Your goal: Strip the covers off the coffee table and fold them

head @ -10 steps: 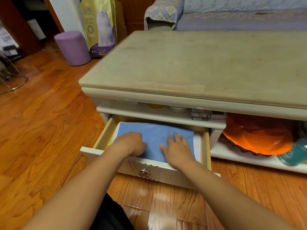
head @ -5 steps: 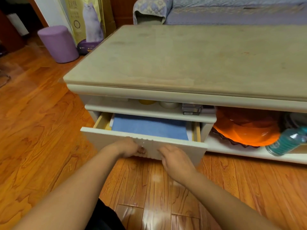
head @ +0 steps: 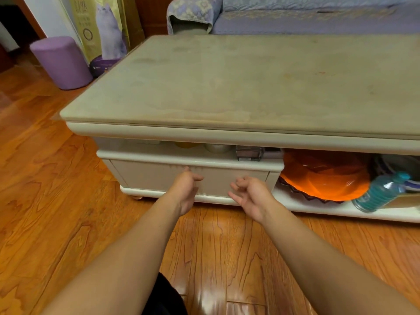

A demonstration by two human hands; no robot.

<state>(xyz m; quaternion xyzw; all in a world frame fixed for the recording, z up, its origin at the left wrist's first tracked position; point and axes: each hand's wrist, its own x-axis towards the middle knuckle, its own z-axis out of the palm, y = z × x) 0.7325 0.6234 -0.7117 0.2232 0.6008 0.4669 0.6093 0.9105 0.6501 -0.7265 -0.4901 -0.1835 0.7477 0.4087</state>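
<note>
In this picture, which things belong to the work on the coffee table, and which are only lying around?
Belong to the job:
coffee table, top bare
drawer, shut
left hand and right hand, both empty, in front of the drawer

Just lying about:
orange bowl and bottle on the lower shelf
purple stool
cat food bag
sofa

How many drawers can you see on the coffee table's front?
1: a shut drawer under the left shelf, just beyond both empty hands. The coffee table runs off frame right, so others may be hidden.
</note>
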